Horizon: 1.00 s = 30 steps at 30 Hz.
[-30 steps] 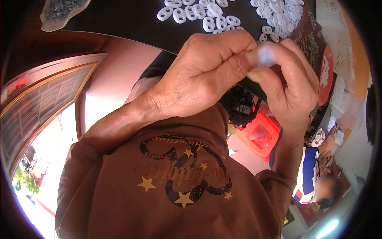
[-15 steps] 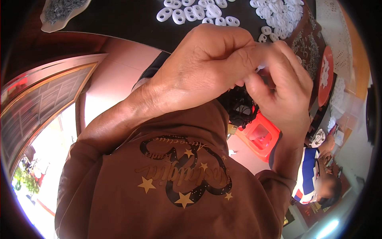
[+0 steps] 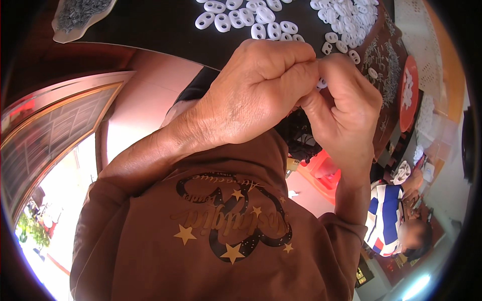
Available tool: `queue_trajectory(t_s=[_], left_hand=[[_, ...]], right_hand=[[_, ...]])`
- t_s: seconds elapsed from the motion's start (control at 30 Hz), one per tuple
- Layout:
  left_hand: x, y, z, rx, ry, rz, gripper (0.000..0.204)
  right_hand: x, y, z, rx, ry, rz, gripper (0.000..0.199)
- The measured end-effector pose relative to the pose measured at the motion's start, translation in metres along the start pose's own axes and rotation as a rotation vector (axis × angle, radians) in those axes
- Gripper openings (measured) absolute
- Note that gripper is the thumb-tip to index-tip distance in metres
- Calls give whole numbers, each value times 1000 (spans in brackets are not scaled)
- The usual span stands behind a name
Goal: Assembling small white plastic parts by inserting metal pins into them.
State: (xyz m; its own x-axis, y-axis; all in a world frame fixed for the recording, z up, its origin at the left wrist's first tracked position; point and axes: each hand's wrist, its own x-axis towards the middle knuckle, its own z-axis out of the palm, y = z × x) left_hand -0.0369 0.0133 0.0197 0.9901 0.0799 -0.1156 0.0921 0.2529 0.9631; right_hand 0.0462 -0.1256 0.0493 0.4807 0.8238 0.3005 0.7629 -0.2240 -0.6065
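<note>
Just off the table's near edge, my two hands meet with their fingertips close together. A white oval plastic piece with two holes [image 3: 322,83] shows in the pinch of my right hand [image 3: 349,95]. My left hand [image 3: 271,88] is closed, thumb pressed against its curled fingers; whatever lies between them is hidden. Beyond my hands, several matching white two-hole pieces [image 3: 245,17] are spread on the dark table [image 3: 160,25]. A denser heap of them [image 3: 349,22] sits to the right, with a few loose ones at its near side.
Small grey pieces fill a pale tray [image 3: 75,34] at far left; more grey pieces [image 3: 384,67] lie scattered at right. Beside those stands a red dish [image 3: 409,95] with white pieces. A red stool [image 3: 324,175] is below the table, and another person [image 3: 389,215] sits at right.
My right hand has shifted left, nearer my left hand, and its fingers have closed in. More of the white piece shows between them. My left hand has moved slightly nearer my body.
</note>
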Motion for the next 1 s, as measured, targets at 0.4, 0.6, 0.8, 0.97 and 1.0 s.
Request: queue_trajectory(t_s=[0.4, 0.6, 0.8, 0.97, 1.0], left_hand=[[2, -9, 2, 225, -38, 202, 22], [1, -11, 3, 201, 16, 119, 19], [-4, 0, 7, 92, 96, 154, 23], [-4, 6, 7, 79, 54, 60, 24], [-3, 6, 7, 78, 52, 47, 25]], right_hand=[[-6, 4, 3, -56, 5, -23, 11], [-6, 10, 4, -86, 39, -115, 11], [-11, 4, -11, 107, -64, 9, 21], [-16, 2, -27, 403, -58, 324, 22], [-15, 0, -24, 386, -42, 316, 21]])
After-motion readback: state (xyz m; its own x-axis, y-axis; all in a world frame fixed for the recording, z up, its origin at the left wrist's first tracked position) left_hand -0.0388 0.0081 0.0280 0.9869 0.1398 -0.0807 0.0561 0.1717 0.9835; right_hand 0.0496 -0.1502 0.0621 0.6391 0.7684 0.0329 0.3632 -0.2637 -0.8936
